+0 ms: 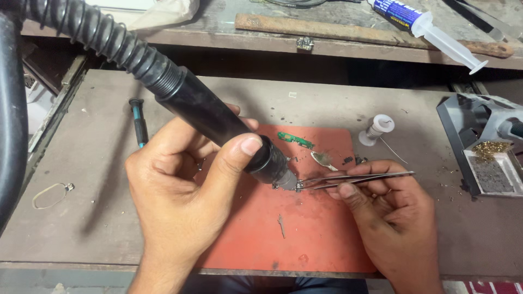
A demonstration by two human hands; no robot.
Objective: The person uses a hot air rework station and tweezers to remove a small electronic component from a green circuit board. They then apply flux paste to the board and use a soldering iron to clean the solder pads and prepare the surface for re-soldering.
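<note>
My left hand (180, 190) grips a black hot-air wand (218, 117) with a ribbed hose (98, 32); its metal nozzle points down at a tiny part (297, 187) on the red mat (305, 228). My right hand (387, 212) pinches metal tweezers (354, 178), and their tips touch that same tiny part right under the nozzle. A small green circuit strip (296, 140) lies on the mat behind the nozzle.
A solder spool (377, 128) stands right of the mat, a soldering stand with brass wool (485, 152) at far right. A screwdriver (139, 121) and a rubber band (50, 195) lie at left. A syringe (430, 30) and rusty file (327, 30) rest on the back shelf.
</note>
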